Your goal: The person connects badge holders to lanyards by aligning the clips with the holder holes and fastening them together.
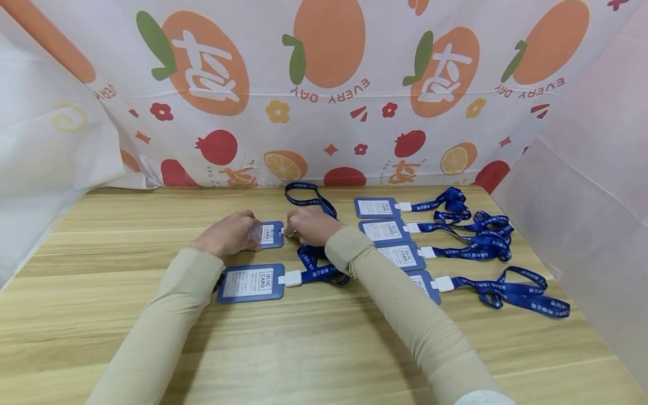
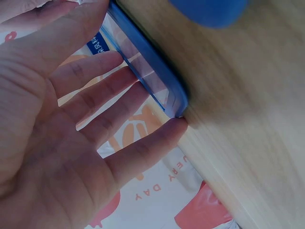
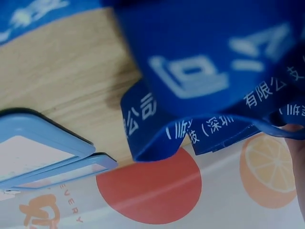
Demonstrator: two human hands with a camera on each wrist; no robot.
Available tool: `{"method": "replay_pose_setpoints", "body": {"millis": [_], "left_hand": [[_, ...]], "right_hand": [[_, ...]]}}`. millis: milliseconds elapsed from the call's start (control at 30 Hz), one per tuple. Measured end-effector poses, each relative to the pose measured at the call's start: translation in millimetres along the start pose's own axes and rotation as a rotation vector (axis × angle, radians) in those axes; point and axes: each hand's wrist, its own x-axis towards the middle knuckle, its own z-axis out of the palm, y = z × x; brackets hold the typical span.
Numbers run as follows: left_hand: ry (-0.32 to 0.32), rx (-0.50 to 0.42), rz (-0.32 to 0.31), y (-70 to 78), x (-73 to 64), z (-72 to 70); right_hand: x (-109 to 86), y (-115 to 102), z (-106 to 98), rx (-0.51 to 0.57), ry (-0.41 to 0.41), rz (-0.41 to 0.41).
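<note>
In the head view my left hand [image 1: 228, 233] holds a blue ID badge holder [image 1: 273, 235] by its left end. The left wrist view shows the fingertips along one long edge of that badge holder [image 2: 157, 76]. My right hand [image 1: 314, 225] pinches the white clip at the badge holder's right end, mostly hidden by the fingers. From this hand a blue lanyard [image 1: 325, 205] with white lettering loops toward the back; the lanyard strap [image 3: 190, 78] fills much of the right wrist view. Just in front lies a second badge holder [image 1: 253, 284] with a white clip [image 1: 292, 278], on the table.
Several more badge holders [image 1: 377, 207] with bunched blue lanyards [image 1: 486, 242] lie in a column on the right of the wooden table [image 1: 283, 349]; my right forearm overlaps the nearest ones. A fruit-printed cloth [image 1: 324, 124] hangs behind the table.
</note>
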Motion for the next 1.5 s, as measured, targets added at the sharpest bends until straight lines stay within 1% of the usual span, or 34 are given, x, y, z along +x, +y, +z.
{"method": "replay_pose_setpoints", "body": {"millis": [267,400,567,700,867,1033,1233,1500], "left_hand": [[-0.004,0.005,0.003,0.6,0.4,-0.7],[-0.010,0.003,0.000,0.9,0.3,-0.7],[-0.026,0.019,0.022,1.4,0.1,-0.1],[-0.041,0.012,0.034,3.3,1.1,-0.2],[-0.040,0.005,0.020,4.9,1.7,-1.4],[-0.035,0.005,0.007,3.5,-1.0,-1.9],[-0.028,-0.006,0.016,3.1,-2.2,-2.3],[-0.016,0.008,0.032,2.1,-0.3,-0.1]], "right_hand": [[2.3,0.9,-1.8,0.032,-0.032,0.006],[3.3,0.7,-1.3,0.029,-0.031,-0.003],[3.4,-0.7,-1.2,-0.001,-0.023,-0.008],[3.1,-1.4,-1.1,-0.013,-0.015,-0.012],[2.2,-0.8,0.0,-0.010,0.003,-0.016],[1.2,0.1,1.5,0.011,0.022,-0.034],[1.1,0.3,1.6,0.018,0.032,-0.036],[1.5,-0.5,2.2,0.028,0.055,-0.050]]}}
